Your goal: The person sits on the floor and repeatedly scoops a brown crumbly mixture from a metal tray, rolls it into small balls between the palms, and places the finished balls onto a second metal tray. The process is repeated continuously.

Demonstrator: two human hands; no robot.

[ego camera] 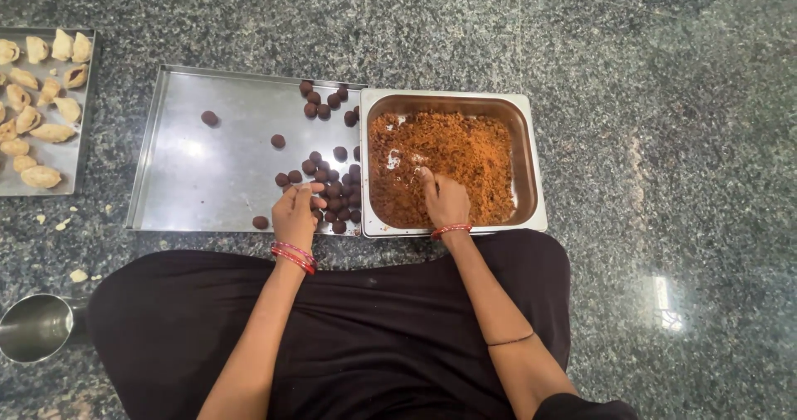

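Observation:
My left hand (296,212) rests over the near right part of a flat steel tray (195,175), its fingers touching a cluster of several small dark brown balls (332,189). Whether it grips one is unclear. More balls (322,100) lie at the tray's far right, and single ones (209,118) are scattered to the left. My right hand (444,200) is dug into a brown-orange crumbly mixture (452,158) inside a deep steel pan (531,183), fingers curled into the mix. Both wrists carry red bangles.
A second tray (75,158) at the far left holds several pale folded pastries (37,96). A steel cup (35,327) lies at the lower left by my knee. Crumbs (76,275) dot the dark green stone floor. My lap in black cloth (365,329) fills the foreground.

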